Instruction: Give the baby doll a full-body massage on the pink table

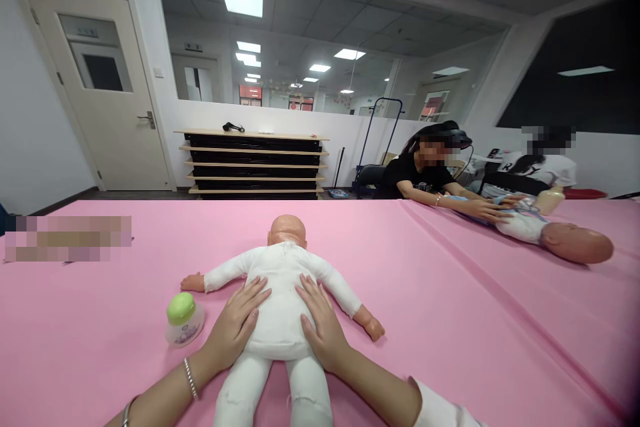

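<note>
A baby doll (283, 307) with a white cloth body lies face down on the pink-covered table, its head pointing away from me and its arms spread out. My left hand (240, 320) rests flat on the left side of its back, fingers stretched forward. On the right side of the back, my right hand (320, 323) lies the same way, also with extended fingers. Neither hand grasps anything. Left of the doll, near its hand, stands a small clear jar (185, 320) with a light green lid.
A pink cloth (440, 347) covers the table, with a raised fold running down the right. Across it, a person (425, 167) touches another baby doll (575, 240) beside a pump bottle (549, 200). A second person sits behind. A blurred item (70, 239) lies at far left.
</note>
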`<control>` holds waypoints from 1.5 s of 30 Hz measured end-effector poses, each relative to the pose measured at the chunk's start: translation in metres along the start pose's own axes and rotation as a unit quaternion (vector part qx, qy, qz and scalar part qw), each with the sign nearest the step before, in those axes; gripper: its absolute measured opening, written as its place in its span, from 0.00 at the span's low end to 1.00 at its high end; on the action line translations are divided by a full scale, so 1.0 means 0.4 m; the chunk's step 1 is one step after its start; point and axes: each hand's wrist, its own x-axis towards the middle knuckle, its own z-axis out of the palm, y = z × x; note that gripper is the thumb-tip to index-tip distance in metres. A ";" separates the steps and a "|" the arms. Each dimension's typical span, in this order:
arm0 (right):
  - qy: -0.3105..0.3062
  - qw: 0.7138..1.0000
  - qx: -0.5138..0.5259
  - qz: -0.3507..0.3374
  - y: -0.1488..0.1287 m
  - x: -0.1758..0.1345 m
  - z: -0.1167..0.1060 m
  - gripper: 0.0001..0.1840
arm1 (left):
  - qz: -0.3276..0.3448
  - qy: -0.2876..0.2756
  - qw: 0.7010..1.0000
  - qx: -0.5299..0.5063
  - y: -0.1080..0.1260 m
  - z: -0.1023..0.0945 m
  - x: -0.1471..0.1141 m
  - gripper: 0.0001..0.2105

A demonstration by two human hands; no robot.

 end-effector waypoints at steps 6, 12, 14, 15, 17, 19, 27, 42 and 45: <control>0.001 1.000 0.020 0.016 0.005 -0.004 0.006 0.27 | -0.011 0.000 1.000 -0.011 0.003 0.001 -0.003 0.19; 0.000 1.000 0.024 0.000 0.010 0.000 0.003 0.26 | -0.009 0.010 1.000 -0.016 0.007 -0.004 -0.002 0.19; 0.001 1.000 0.021 -0.004 0.010 0.001 0.001 0.26 | -0.003 0.015 1.000 -0.015 0.007 -0.004 -0.002 0.19; 0.001 1.000 0.018 -0.006 0.009 0.001 0.000 0.26 | 0.001 0.017 1.000 -0.014 0.007 -0.003 -0.002 0.19; 0.001 1.000 0.014 -0.010 0.008 0.001 -0.003 0.26 | 0.006 0.017 1.000 -0.013 0.006 -0.003 -0.003 0.19; 0.002 1.000 0.012 -0.013 0.006 0.001 -0.005 0.26 | 0.007 0.017 1.000 -0.012 0.005 -0.002 -0.004 0.19; 0.007 1.000 0.000 -0.018 0.005 0.002 -0.004 0.26 | 0.013 0.013 1.000 0.015 0.006 -0.004 -0.003 0.19; -0.095 0.973 -0.026 -0.208 -0.028 0.009 -0.047 0.23 | 0.208 -0.038 0.971 0.113 0.020 -0.023 -0.014 0.23; -0.090 0.976 -0.023 -0.196 -0.028 0.007 -0.041 0.23 | 0.200 -0.023 0.972 0.122 0.016 -0.015 -0.015 0.22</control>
